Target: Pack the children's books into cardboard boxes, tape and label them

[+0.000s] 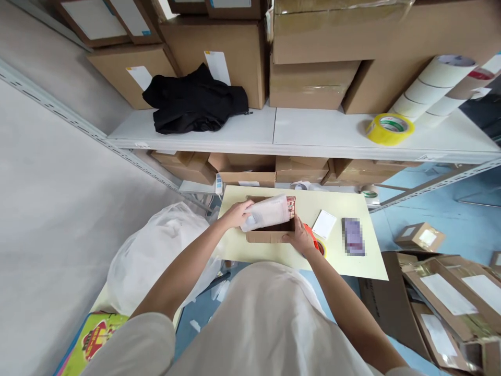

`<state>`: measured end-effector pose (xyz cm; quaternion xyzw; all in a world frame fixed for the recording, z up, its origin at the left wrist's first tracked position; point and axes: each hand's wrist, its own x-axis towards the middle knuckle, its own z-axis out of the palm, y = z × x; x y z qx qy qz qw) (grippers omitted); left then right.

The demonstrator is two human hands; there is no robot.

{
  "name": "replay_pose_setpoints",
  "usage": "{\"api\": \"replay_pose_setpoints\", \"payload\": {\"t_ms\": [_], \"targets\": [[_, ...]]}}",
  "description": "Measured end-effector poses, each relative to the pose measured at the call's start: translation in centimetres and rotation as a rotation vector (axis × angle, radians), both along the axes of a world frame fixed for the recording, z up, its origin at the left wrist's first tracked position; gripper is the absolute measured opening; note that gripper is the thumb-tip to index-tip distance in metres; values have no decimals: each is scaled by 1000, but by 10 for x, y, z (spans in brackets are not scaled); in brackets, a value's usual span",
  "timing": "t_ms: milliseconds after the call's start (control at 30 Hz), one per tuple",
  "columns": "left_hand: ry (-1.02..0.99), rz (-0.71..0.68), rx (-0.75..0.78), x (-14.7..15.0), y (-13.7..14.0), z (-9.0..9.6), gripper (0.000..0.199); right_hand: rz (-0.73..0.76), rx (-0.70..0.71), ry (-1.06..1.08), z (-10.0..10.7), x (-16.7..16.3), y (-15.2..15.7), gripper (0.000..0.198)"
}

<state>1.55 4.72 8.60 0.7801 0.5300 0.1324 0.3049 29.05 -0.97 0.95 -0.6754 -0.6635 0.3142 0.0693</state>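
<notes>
A small open cardboard box (266, 237) sits on the pale yellow tabletop in front of me. Across its opening lies a package in whitish translucent wrap (266, 213), tilted, with a red-and-cream patterned end (290, 207) at the right. My left hand (238, 214) is closed on the package's left end, at the box's left side. At the box's right front corner, my right hand (299, 237) grips the cardboard wall. Just behind that hand is a red tape dispenser (310, 232) with a yellow-edged roll (321, 247), partly covered by the hand.
A white card (324, 224) and a blurred purple item (353, 236) lie right on the table (368, 266). Behind is a shelf (297, 125) with boxes, a black garment (199, 102) and yellow tape (389, 129). A white plastic bag (156, 256) bulges left; cartons (450, 297) crowd the right.
</notes>
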Motion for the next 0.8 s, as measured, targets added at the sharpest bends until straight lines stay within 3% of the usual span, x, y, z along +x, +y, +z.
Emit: {"api": "replay_pose_setpoints", "payload": {"t_ms": [200, 400, 533, 700, 800], "targets": [[-26, 0, -123, 0, 25, -22, 28, 1, -39, -33, 6, -1, 1, 89], [79, -135, -182, 11, 45, -36, 29, -15, -64, -24, 7, 1, 7, 81], [157, -153, -181, 17, 44, -46, 32, -40, -171, -61, -2, 4, 3, 75], [275, -186, -139, 21, 33, -53, 31, -65, -134, -46, -4, 5, -2, 99], [350, -160, -75, 29, 23, -55, 29, -47, -138, -47, 4, 4, 3, 87]]}}
